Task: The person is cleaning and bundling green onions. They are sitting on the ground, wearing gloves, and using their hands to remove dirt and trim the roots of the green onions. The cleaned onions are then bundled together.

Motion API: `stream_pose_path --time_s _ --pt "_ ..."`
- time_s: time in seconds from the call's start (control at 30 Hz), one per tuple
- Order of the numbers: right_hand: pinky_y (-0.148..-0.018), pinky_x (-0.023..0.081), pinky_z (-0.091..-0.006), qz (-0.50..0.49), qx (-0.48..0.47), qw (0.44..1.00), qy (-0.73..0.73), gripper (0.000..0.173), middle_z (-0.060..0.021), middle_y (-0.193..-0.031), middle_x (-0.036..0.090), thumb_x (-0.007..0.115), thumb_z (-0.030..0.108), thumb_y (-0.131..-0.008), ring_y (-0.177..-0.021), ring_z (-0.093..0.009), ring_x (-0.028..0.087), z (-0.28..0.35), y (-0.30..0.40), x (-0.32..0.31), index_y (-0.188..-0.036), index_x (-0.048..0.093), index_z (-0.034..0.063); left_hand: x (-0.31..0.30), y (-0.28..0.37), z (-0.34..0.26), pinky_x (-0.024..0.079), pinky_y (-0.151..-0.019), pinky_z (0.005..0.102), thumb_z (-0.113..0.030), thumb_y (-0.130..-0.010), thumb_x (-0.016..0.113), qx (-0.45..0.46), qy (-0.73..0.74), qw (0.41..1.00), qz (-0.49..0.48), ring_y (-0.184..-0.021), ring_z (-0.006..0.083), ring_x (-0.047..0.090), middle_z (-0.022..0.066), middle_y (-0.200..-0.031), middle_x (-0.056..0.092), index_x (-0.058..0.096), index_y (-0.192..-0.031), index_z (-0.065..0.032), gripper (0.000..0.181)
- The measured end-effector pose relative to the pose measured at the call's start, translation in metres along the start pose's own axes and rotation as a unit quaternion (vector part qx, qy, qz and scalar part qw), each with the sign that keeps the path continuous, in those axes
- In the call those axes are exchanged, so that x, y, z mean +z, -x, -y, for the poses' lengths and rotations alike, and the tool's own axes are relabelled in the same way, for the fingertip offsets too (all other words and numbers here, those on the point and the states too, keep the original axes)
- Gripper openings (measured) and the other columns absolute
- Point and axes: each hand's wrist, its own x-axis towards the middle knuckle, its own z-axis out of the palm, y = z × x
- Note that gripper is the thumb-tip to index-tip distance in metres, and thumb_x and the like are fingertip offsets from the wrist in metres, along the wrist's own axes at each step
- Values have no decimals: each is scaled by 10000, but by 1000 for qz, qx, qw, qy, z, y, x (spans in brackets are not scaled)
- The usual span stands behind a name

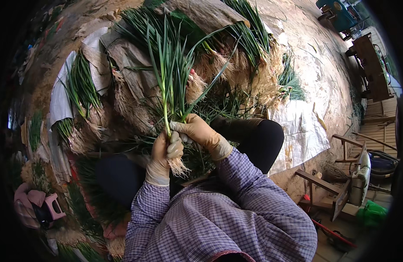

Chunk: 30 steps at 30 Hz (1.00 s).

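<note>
In gloves, both my hands meet over my lap at a green onion plant (pixel 165 108) with long green leaves. My left hand (pixel 165 149) is closed around its lower stalk, and pale roots (pixel 178 167) hang out below the fist. At the stalk's right side my right hand (pixel 198 129) has thumb and fingers pinched on a leaf base. Just beyond the hands lie loose green leaves (pixel 221 104). Behind them, bunches of rooted onions (pixel 214 65) lie partly under brown sacking (pixel 204 13).
More bunches (pixel 85 85) lie at the left among white sacks. A white plastic sheet (pixel 299 131) covers ground at the right, near a wooden frame (pixel 319 183). A person in pink sits beside a pink stool (pixel 54 206) at far left. Carts (pixel 371 68) stand at upper right.
</note>
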Motion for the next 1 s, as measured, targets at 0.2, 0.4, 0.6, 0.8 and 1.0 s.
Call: stream_pose_path --time_s 0.2,0.4,0.6,0.8,1.0 --pt "-405 344 -205 -213 -116 967 -75 234 13 -567 549 579 239 -917 -426 -64 442 -15 -18 -30 -786 608 48 -7 -2 3 224 -325 238 -449 -980 301 -8 -38 999 37 -307 96 304 17 -441 433 523 -722 -81 501" --pt "-473 365 -180 -111 -85 986 -92 202 40 -683 563 606 231 -902 -528 -40 455 -13 -32 -7 -962 607 38 -4 -7 7 237 -327 241 -385 -984 319 -12 -13 999 42 -305 100 302 18 -440 434 510 -719 -77 449" --pt "-556 404 -240 -176 -86 976 -100 206 32 -753 567 594 227 -914 -638 -66 464 -23 -27 12 -953 617 25 6 3 6 247 -325 231 -365 -987 332 121 -31 992 -35 -320 101 297 10 -441 415 502 -702 -78 439" --pt "-725 463 -334 -65 -99 945 305 510 -112 -878 641 592 443 -861 -800 -218 589 -29 -40 -16 -1102 579 -6 58 14 -15 202 -286 207 -529 -931 369 275 -183 933 140 -265 72 259 -1 -359 368 511 -658 -39 578" --pt "-848 477 -350 -47 11 833 551 595 -185 -1030 641 696 435 -764 -980 -280 618 11 -21 -78 -1199 566 50 54 20 -19 225 -347 201 -203 -902 588 253 -296 920 -54 -349 28 283 -48 -442 376 506 -1180 105 423"
